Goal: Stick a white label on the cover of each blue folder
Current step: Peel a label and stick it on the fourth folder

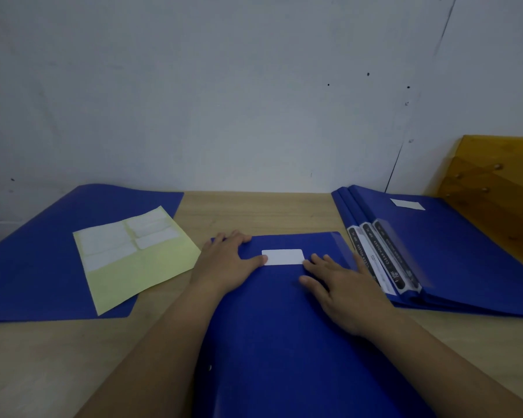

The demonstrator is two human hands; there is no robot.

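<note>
Both flat and holding nothing, the left hand and right hand press the white label onto the centre folder, best smoothed outward from the middle, while at three o'clock the labelled stack probably holds three folders.

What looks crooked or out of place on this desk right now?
Nothing stands out. The label sits straight on the middle folder, both hands flat beside it. The sticker sheet merely lies at an angle on the left folder.
</note>
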